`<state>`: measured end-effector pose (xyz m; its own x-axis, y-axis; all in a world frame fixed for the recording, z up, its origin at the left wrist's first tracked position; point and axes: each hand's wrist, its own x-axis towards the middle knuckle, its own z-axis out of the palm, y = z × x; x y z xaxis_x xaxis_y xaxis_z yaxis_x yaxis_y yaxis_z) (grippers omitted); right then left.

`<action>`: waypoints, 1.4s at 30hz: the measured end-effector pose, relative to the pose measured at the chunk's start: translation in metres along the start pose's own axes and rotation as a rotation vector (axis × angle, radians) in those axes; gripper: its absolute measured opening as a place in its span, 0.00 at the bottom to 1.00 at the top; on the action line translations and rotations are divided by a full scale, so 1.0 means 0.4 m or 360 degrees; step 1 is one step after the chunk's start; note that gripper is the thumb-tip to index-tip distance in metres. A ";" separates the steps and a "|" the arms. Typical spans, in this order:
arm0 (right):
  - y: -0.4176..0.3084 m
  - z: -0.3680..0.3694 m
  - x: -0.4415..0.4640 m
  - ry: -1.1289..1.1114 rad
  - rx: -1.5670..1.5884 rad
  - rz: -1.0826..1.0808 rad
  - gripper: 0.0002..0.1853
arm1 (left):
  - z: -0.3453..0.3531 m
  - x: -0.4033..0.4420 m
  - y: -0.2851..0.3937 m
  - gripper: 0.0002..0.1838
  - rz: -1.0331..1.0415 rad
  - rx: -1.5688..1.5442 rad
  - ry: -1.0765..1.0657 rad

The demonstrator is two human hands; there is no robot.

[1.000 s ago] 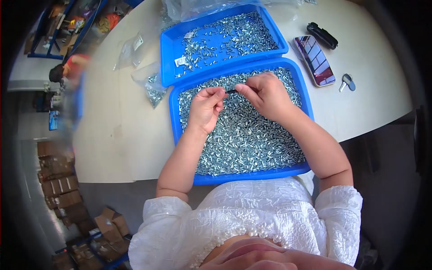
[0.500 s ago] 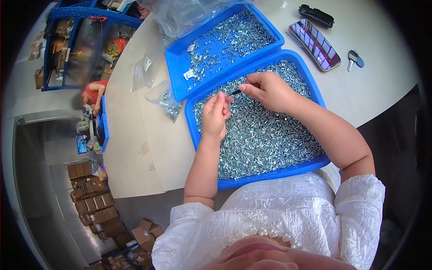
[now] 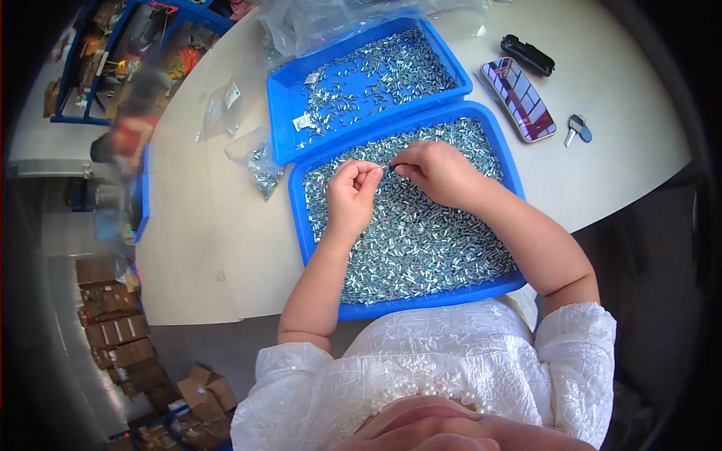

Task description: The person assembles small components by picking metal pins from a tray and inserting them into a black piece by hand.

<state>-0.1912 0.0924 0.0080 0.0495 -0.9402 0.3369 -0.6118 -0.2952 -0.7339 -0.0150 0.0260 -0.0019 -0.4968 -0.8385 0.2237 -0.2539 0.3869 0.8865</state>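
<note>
Both hands meet above the nearer blue tray [image 3: 421, 299], which is filled with small silvery metal sleeve-like pieces [image 3: 429, 248]. My right hand [image 3: 440, 173] is closed in a pinch on a short, thin black rod [image 3: 392, 168]; its tip points toward the other hand. My left hand [image 3: 352, 197] has its thumb and fingertips pressed together close to the rod's tip. What lies in that pinch is too small to make out. Behind, a second blue tray [image 3: 282, 113] holds a thinner spread of similar metal pieces and two small white tags.
A phone [image 3: 519, 101], a black case [image 3: 528, 55] and keys [image 3: 577, 130] lie on the table to the right. Plastic bags [image 3: 259, 161] sit left of the trays, one with metal pieces inside. A person in red [image 3: 131, 139] is at the far left, near shelves and cardboard boxes [image 3: 120, 331].
The view has shifted, so the trays sit slightly further left and lower. My hands have drawn closer together at the fingertips, and less of the black rod shows.
</note>
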 end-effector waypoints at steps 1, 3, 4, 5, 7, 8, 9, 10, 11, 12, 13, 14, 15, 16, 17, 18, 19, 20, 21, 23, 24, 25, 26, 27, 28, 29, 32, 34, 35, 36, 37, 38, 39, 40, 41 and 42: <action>0.002 0.004 0.001 0.0026 -0.0017 -0.0011 0.08 | -0.001 -0.001 0.002 0.02 -0.0005 -0.0031 0.0023; -0.005 -0.001 0.002 0.0083 -0.0122 -0.0061 0.07 | -0.006 -0.005 0.008 0.07 -0.0111 0.0081 -0.0031; -0.011 -0.010 0.003 0.0160 -0.0216 -0.0118 0.07 | -0.005 -0.005 0.007 0.07 -0.0113 0.0027 0.0010; -0.017 -0.014 0.003 0.0155 -0.0242 -0.0068 0.07 | -0.005 -0.002 0.004 0.09 -0.0075 0.0013 -0.0001; -0.033 -0.024 0.005 0.0178 -0.0295 -0.0024 0.07 | -0.005 -0.003 0.005 0.15 -0.0155 -0.0151 0.0002; -0.041 -0.029 0.005 0.0265 -0.0294 0.0034 0.08 | -0.020 0.001 0.009 0.16 -0.0514 -0.0455 -0.0143; -0.050 -0.038 0.008 0.0225 -0.0266 0.0075 0.08 | -0.033 0.004 0.012 0.16 -0.0713 -0.0796 -0.0192; -0.056 -0.038 0.009 0.0175 -0.0301 0.0051 0.08 | -0.041 0.007 0.015 0.15 -0.0901 -0.1135 -0.0251; -0.060 -0.031 0.010 0.0268 0.0055 0.0161 0.08 | -0.042 0.011 0.021 0.15 -0.0893 -0.1184 -0.0216; -0.059 -0.025 0.010 0.0361 0.0415 0.0280 0.08 | -0.044 0.014 0.026 0.15 -0.0947 -0.1327 -0.0239; -0.052 -0.021 0.011 0.0340 0.0540 0.0226 0.07 | -0.045 0.016 0.028 0.14 -0.0998 -0.1466 -0.0266; -0.046 -0.013 0.012 0.0302 0.0519 0.0219 0.07 | -0.046 0.017 0.025 0.14 -0.0991 -0.1503 -0.0240; -0.041 -0.004 0.011 0.0353 0.0648 0.0255 0.07 | -0.046 0.017 0.021 0.14 -0.0990 -0.1533 -0.0296; -0.036 0.001 0.010 0.0407 0.0778 0.0293 0.07 | -0.046 0.016 0.020 0.14 -0.0987 -0.1560 -0.0354; -0.034 0.000 0.007 0.0370 0.0763 0.0326 0.08 | -0.046 0.015 0.021 0.14 -0.0966 -0.1562 -0.0365; -0.038 -0.003 0.006 0.0342 0.0743 0.0323 0.08 | -0.046 0.016 0.020 0.14 -0.0958 -0.1592 -0.0348; -0.045 -0.003 0.006 0.0340 0.0737 0.0381 0.08 | -0.046 0.016 0.017 0.14 -0.0946 -0.1555 -0.0374; -0.050 -0.003 0.006 0.0340 0.0730 0.0441 0.08 | -0.044 0.014 0.017 0.14 -0.0934 -0.1518 -0.0401; -0.040 0.002 0.006 0.0363 0.0715 0.0366 0.08 | -0.043 0.013 0.020 0.13 -0.0911 -0.1470 -0.0401; -0.033 0.005 0.005 0.0337 0.0699 0.0306 0.07 | -0.046 0.011 0.027 0.13 -0.0916 -0.1478 -0.0408; -0.031 0.006 0.005 0.0340 0.0709 0.0246 0.07 | -0.046 0.011 0.026 0.13 -0.0926 -0.1450 -0.0433; -0.027 0.007 0.005 0.0341 0.0698 0.0220 0.07 | -0.045 0.010 0.020 0.13 -0.0933 -0.1458 -0.0419; -0.030 0.006 0.003 0.0312 0.0672 0.0216 0.07 | -0.042 0.010 0.018 0.13 -0.0921 -0.1493 -0.0404; -0.035 0.004 0.001 0.0309 0.0706 0.0260 0.08 | -0.041 0.010 0.018 0.13 -0.0930 -0.1460 -0.0404; -0.039 0.005 0.002 0.0307 0.0741 0.0305 0.08 | -0.040 0.010 0.015 0.13 -0.0940 -0.1426 -0.0403; -0.046 0.012 0.008 0.0396 0.0694 0.0235 0.06 | -0.040 0.009 0.009 0.10 -0.0926 -0.1428 -0.0390; -0.042 -0.007 0.003 0.0277 0.0398 0.0399 0.10 | -0.040 0.010 0.020 0.09 -0.0827 -0.1132 -0.0304; -0.045 -0.009 0.007 0.0216 0.0456 0.0504 0.17 | -0.045 0.008 0.025 0.07 -0.0740 -0.1102 -0.0295; -0.050 -0.012 0.009 0.0135 0.0475 0.0592 0.19 | -0.043 0.008 0.026 0.07 -0.0645 -0.0983 -0.0230; -0.053 -0.014 0.010 0.0056 0.0495 0.0683 0.21 | -0.041 0.007 0.026 0.07 -0.0553 -0.0861 -0.0169; -0.052 -0.002 0.014 0.0134 0.0519 0.0600 0.23 | -0.039 0.008 0.024 0.07 -0.0554 -0.0866 -0.0166; -0.056 0.008 0.018 0.0131 0.0515 0.0598 0.23 | -0.036 0.010 0.020 0.06 -0.0480 -0.0819 -0.0088; -0.062 0.017 0.021 0.0200 0.0809 0.0655 0.21 | -0.036 0.011 0.021 0.06 -0.0408 -0.0770 -0.0012; -0.065 0.021 0.024 0.0270 0.1103 0.0709 0.19 | -0.040 0.011 0.024 0.06 -0.0408 -0.0772 -0.0011; -0.049 0.010 0.023 0.0270 0.1101 0.0709 0.19 | -0.047 0.010 0.030 0.05 -0.0372 -0.0708 -0.0027; -0.031 -0.012 0.020 0.0014 0.1005 0.0755 0.16 | -0.049 0.009 0.034 0.05 -0.0338 -0.0645 -0.0045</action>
<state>-0.1869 0.0896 0.0227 -0.1122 -0.9893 -0.0934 -0.0018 0.0942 -0.9956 -0.0040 0.0206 0.0190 -0.4930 -0.8700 0.0134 -0.0102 0.0212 0.9997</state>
